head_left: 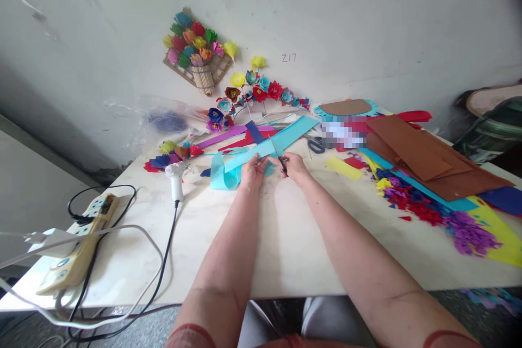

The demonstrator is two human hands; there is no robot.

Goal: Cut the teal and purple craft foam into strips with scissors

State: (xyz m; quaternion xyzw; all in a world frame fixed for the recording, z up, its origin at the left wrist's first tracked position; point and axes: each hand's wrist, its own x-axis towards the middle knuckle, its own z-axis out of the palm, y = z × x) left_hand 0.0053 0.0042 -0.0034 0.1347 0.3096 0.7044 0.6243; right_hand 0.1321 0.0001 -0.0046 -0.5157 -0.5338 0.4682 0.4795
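Observation:
A long light-blue strip of paper or felt (296, 135) stretches diagonally across the middle of the table, its near end curling down at the left. My left hand (253, 173) pinches the strip's lower edge. In my right hand (297, 169) is a pair of scissors (284, 165) with dark handles; the blades lie over the strip, pointing away from me. Whether the blades have cut in cannot be made out. Beneath and behind the strip lie a purple strip (224, 136), a red piece (240, 143) and a dark-blue piece (255, 131).
A white hot glue gun (176, 179) stands left, its cord running to a power strip (81, 244). Another pair of scissors (316, 145) lies right of the strip. Brown sheets (432, 157) and coloured scraps (420, 206) cover the right side. Handmade flowers (261, 87) line the wall.

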